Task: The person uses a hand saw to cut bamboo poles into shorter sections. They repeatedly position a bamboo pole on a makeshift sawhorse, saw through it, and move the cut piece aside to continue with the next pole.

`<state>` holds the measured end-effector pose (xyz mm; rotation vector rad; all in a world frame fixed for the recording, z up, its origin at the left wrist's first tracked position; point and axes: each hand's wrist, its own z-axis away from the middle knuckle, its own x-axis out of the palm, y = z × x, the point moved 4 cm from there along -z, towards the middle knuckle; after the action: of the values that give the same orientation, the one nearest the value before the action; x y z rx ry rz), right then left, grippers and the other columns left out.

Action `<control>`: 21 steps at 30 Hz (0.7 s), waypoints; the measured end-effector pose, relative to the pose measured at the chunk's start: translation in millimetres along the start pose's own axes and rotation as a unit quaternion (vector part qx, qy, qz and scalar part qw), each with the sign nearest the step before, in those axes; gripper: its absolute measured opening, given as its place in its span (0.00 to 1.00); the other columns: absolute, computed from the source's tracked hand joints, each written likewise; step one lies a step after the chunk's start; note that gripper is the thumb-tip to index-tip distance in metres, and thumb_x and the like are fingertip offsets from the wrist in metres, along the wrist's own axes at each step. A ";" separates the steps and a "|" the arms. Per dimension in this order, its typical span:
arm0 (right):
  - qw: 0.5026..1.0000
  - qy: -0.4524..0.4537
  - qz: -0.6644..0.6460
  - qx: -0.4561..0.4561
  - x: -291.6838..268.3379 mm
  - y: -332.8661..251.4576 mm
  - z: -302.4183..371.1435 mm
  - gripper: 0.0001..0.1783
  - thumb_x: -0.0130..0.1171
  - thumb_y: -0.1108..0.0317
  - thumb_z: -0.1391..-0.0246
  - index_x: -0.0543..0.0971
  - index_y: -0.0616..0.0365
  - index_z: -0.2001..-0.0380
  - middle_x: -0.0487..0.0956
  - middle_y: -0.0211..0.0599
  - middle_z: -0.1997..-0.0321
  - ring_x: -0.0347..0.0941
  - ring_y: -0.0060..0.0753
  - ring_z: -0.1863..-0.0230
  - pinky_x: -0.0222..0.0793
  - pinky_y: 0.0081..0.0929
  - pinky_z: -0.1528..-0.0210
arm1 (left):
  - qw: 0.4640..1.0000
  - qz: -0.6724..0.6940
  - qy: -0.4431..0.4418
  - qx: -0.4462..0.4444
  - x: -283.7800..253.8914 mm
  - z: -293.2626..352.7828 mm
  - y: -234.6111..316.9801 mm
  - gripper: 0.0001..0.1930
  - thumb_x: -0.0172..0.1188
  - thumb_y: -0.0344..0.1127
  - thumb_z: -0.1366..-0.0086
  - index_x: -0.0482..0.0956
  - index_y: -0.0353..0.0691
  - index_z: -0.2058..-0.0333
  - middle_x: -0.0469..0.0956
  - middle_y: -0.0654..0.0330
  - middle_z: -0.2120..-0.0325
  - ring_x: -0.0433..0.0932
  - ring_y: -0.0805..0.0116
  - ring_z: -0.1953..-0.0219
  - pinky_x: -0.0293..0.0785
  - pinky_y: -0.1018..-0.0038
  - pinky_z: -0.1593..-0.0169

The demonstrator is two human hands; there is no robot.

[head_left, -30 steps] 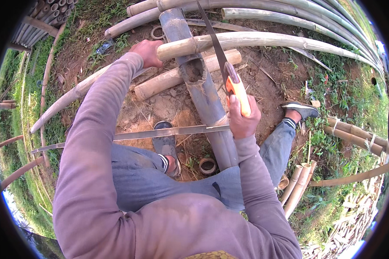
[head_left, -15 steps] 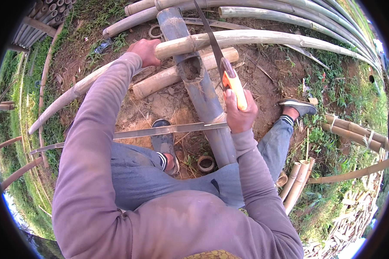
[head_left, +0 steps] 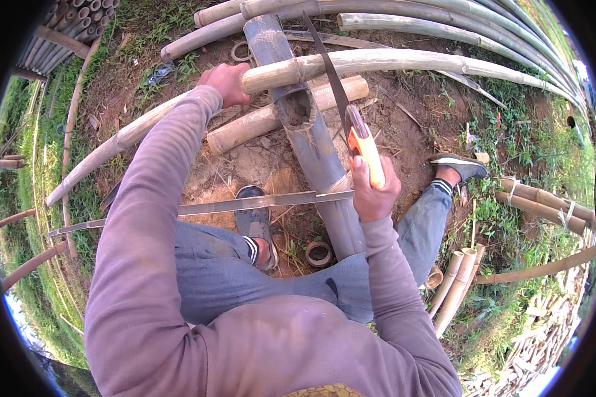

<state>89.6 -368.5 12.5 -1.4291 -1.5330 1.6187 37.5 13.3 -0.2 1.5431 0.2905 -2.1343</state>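
Note:
My right hand (head_left: 376, 190) is wrapped round the orange handle of a handsaw (head_left: 359, 137). Its dark blade slants up and away, lying across a pale bamboo pole (head_left: 404, 61). My left hand (head_left: 226, 85) is closed on bamboo at the left of the blade. A bamboo length (head_left: 122, 137) runs from that hand toward the lower left; whether it is the same pole I cannot tell, as my hand and sleeve cover the join. Below the pole lies a thick grey bamboo log (head_left: 314, 145) with a notch cut in it.
A shorter bamboo piece (head_left: 242, 129) lies crosswise by the log. A long flat strip (head_left: 265, 201) crosses near my legs. Several long poles (head_left: 437, 26) lie at the back. A cut bamboo ring (head_left: 318, 253) sits by my shoe (head_left: 253, 215). Upright bamboo stubs (head_left: 455, 281) stand at right.
The saw and my right hand have come back slightly toward me, bringing the blade's tip nearer. My left hand keeps its grip. The whole view has shifted a little.

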 end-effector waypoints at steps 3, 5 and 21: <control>0.999 -0.015 0.013 0.025 -64.7 13.8 88.9 0.10 0.69 0.69 0.36 0.84 0.67 0.59 0.86 0.40 0.68 0.82 0.26 0.69 0.76 0.26 0.65 | 1.000 -0.003 0.003 0.008 8.0 -4.1 -7.8 0.29 0.75 0.50 0.47 0.80 0.51 0.46 0.87 0.50 0.54 0.85 0.46 0.47 0.80 0.53 0.42; 1.000 -0.011 0.014 0.004 -70.5 9.0 94.6 0.11 0.69 0.68 0.36 0.84 0.67 0.60 0.85 0.38 0.70 0.81 0.25 0.71 0.75 0.27 0.66 | 1.000 -0.007 0.025 0.009 14.8 -9.1 -9.7 0.29 0.74 0.48 0.49 0.80 0.52 0.47 0.88 0.49 0.56 0.86 0.44 0.50 0.81 0.52 0.44; 0.999 -0.004 0.027 -0.022 -36.0 -4.5 39.1 0.09 0.70 0.69 0.37 0.84 0.65 0.62 0.84 0.40 0.71 0.81 0.28 0.72 0.75 0.30 0.67 | 0.999 -0.029 0.028 -0.002 15.2 -1.0 1.1 0.29 0.75 0.51 0.44 0.78 0.49 0.46 0.87 0.51 0.54 0.86 0.46 0.48 0.81 0.53 0.43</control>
<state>65.2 -414.9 22.2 -1.5000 -1.5554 1.6332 35.2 8.8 -14.6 1.6122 0.3635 -2.1349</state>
